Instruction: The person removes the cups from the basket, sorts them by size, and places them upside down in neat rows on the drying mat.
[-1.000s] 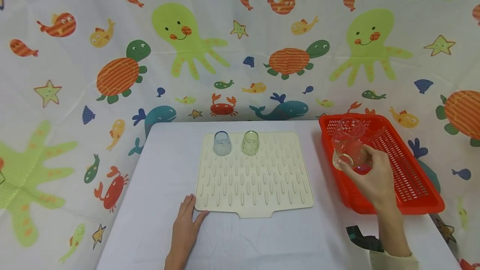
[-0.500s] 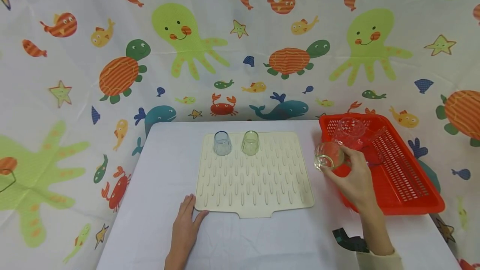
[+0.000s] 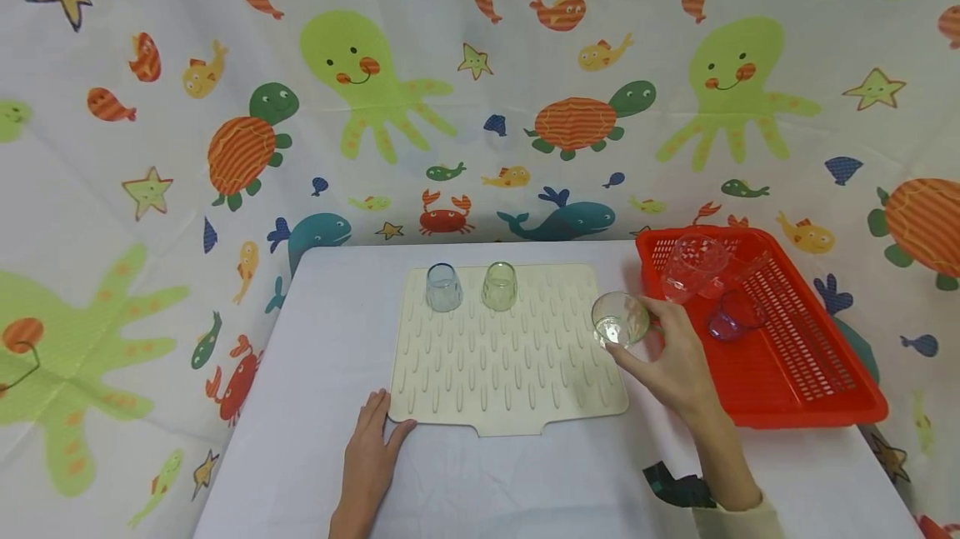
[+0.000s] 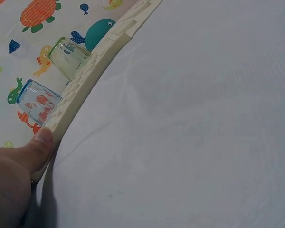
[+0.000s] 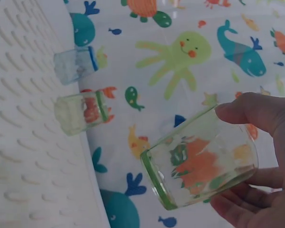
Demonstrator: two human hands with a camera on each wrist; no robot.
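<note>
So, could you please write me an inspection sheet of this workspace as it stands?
Surface: white tablecloth, with a cream ribbed draining mat lying on it.
Job's things: blue-tinted tumbler and green-tinted tumbler upright on the mat's far part; green-edged clear tumbler in the right hand; red basket right of the mat, holding a purple-tinted glass and clear glassware.
Clutter: nothing seen.
Grips: left hand rests at the mat's near left corner, thumb touching it; right hand holds its tumbler by the mat's right edge.
Cables: nothing seen.
Surroundings: curtain printed with sea animals behind; dark strap beside the right wrist.
</note>
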